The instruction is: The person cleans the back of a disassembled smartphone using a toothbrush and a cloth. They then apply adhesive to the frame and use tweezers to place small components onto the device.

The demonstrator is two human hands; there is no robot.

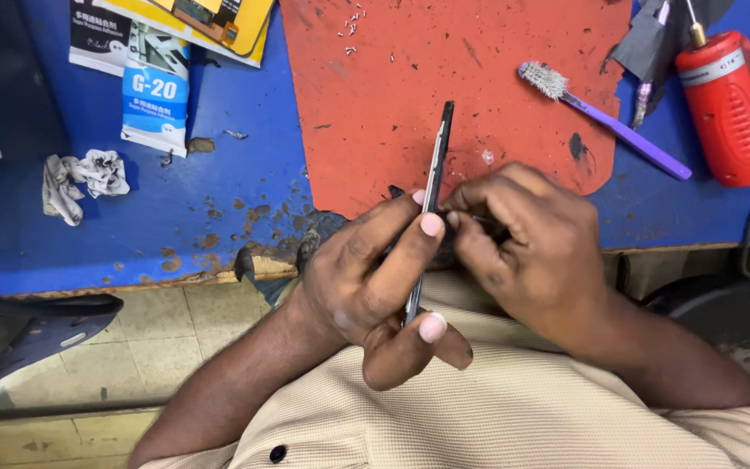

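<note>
Beige shirt (514, 408) lowest in view; above it L hand (375, 287) grips thin dark phone (434, 174) edge-on, at near edge of red mat (392, 87). R hand (531, 243) pinches something small vs phone's side, can't tell what. Purple toothbrush (601, 117) on mat's right part; red canister (726, 108) right of mat, contents hidden.

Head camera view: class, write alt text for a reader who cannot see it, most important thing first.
A person's left hand holds a thin dark phone edge-on over their lap, while the right hand pinches a small tool, mostly hidden, against its edge. Beyond lies a blue workbench with a red mat, a purple toothbrush and a red gas torch.
</note>
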